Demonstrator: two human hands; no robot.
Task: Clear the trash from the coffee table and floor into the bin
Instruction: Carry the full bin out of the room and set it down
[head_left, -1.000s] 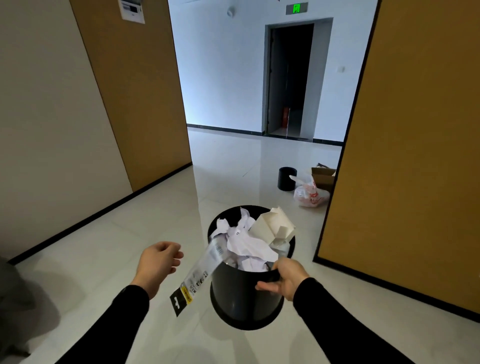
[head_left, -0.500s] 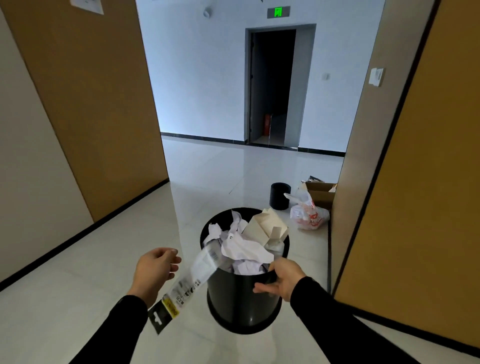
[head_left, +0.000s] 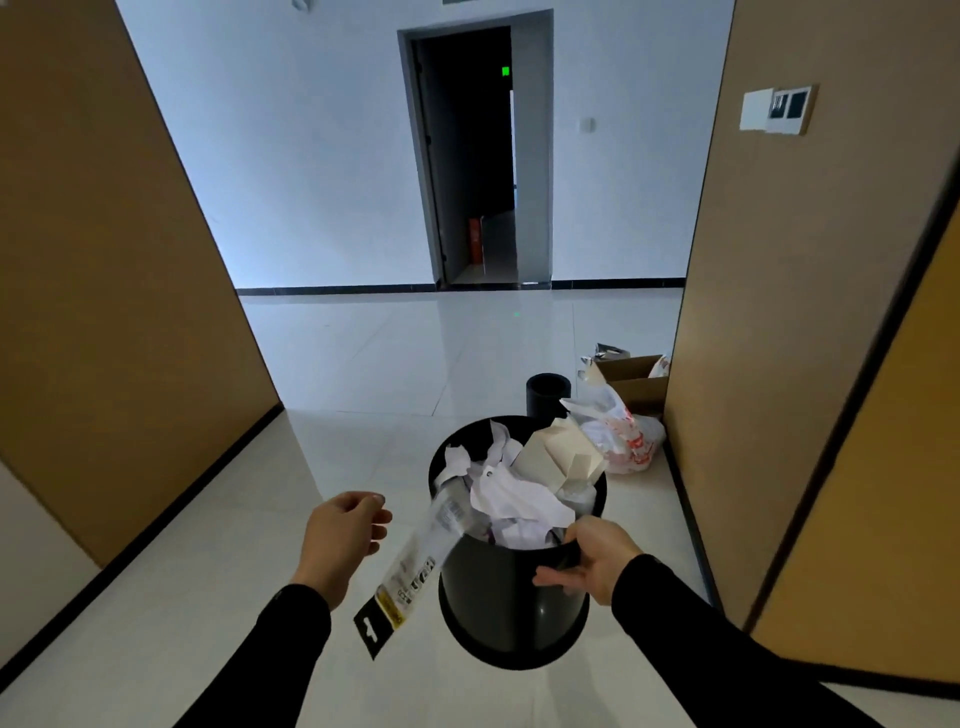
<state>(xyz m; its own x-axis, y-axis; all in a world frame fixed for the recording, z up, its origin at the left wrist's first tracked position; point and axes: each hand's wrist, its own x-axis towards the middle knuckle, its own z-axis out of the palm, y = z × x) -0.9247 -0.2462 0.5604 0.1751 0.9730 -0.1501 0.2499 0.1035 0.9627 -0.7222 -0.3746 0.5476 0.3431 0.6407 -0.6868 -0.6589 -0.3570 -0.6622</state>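
Observation:
I carry a black round bin (head_left: 498, 587) above the floor, my right hand (head_left: 592, 558) gripping its near rim. The bin is heaped with crumpled white paper (head_left: 511, 493) and a pale folded carton (head_left: 558, 457). A long clear plastic package with a black hang tab (head_left: 410, 566) sticks out over the bin's left rim and hangs down. My left hand (head_left: 345, 538) floats to the left of the bin, fingers loosely curled, holding nothing.
Ahead on the right lie a second small black bin (head_left: 548, 395), a white plastic bag with red print (head_left: 618, 436) and an open cardboard box (head_left: 631, 379) by the brown wall panel (head_left: 779, 364). A dark doorway (head_left: 472, 156) lies straight ahead across glossy white tiles.
I have walked forward down the corridor with the bin; the small bin, bag and box are nearer. Both hands keep the same pose.

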